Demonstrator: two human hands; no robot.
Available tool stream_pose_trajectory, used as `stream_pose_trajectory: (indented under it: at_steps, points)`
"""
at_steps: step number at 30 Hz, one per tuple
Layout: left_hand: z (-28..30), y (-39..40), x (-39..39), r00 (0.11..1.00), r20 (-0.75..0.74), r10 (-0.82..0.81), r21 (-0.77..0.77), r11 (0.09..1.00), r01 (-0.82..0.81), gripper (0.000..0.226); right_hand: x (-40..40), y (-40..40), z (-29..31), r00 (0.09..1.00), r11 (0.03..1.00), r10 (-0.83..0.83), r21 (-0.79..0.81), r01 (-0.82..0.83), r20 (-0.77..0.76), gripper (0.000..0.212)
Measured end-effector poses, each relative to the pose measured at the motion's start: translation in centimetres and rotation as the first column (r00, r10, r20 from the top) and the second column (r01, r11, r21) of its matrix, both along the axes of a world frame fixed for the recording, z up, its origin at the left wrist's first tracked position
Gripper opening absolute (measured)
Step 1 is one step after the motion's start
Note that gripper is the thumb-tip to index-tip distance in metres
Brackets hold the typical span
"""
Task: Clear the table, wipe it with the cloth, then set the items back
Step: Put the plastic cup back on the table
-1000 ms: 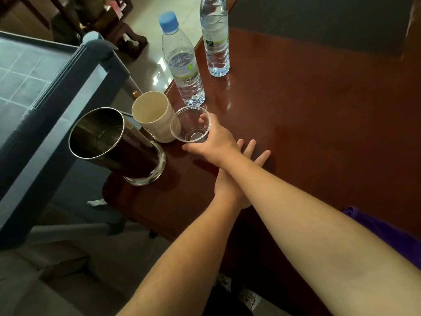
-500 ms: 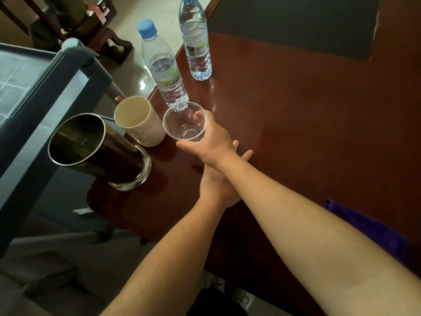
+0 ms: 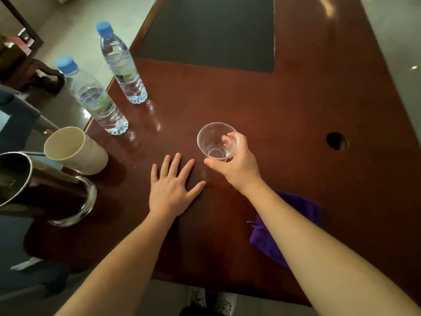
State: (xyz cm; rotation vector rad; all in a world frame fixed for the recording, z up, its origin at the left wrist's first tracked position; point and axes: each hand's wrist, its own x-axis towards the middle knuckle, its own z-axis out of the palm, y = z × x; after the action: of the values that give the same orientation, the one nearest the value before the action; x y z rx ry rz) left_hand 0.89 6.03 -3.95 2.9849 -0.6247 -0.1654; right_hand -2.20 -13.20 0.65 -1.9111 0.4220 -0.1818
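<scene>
My right hand [image 3: 237,165] grips a clear plastic cup [image 3: 216,141] near the middle of the dark red wooden table [image 3: 284,110]. My left hand [image 3: 172,188] lies flat on the table with its fingers spread, just left of the cup. A purple cloth [image 3: 296,215] lies on the table under my right forearm, partly hidden. At the left edge stand a cream mug [image 3: 75,150], a steel pot [image 3: 34,188] and two water bottles with blue caps, one near [image 3: 95,99] and one far [image 3: 124,65].
A dark inset panel [image 3: 209,30] fills the far part of the table. A round cable hole [image 3: 336,140] sits at the right. A grey chair [image 3: 16,119] and dark wooden furniture [image 3: 20,60] stand on the floor to the left.
My right hand has carried the clear cup rightward, away from the mug toward the table's middle. My arms have uncrossed and my left hand now lies in full view.
</scene>
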Motion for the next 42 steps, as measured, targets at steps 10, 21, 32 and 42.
stream_pose_trajectory:
  at_steps: [10,21,32,42]
  points:
    - [-0.8,-0.2,0.1,1.0,0.009,-0.002,0.005,1.0,0.002,0.082,-6.8,-8.1,-0.5,0.963,0.964,-0.261,-0.068,0.257,-0.063,0.089]
    - [-0.7,-0.3,0.1,1.0,0.001,0.005,0.009,1.0,-0.005,0.081,-8.2,-9.2,-2.1,0.941,0.944,-0.329,-0.04,0.327,-0.081,0.09]
    - [-1.3,-0.1,0.4,1.0,0.023,0.004,0.011,1.0,-0.004,0.082,-8.4,-9.3,-2.3,0.946,0.952,-0.305,-0.013,0.306,-0.107,0.094]
    - [2.6,-1.6,1.2,0.991,-0.127,-0.043,0.23,0.971,0.071,0.083,-9.2,-11.4,0.7,0.912,0.93,-0.3,-0.299,0.215,-0.279,0.074]
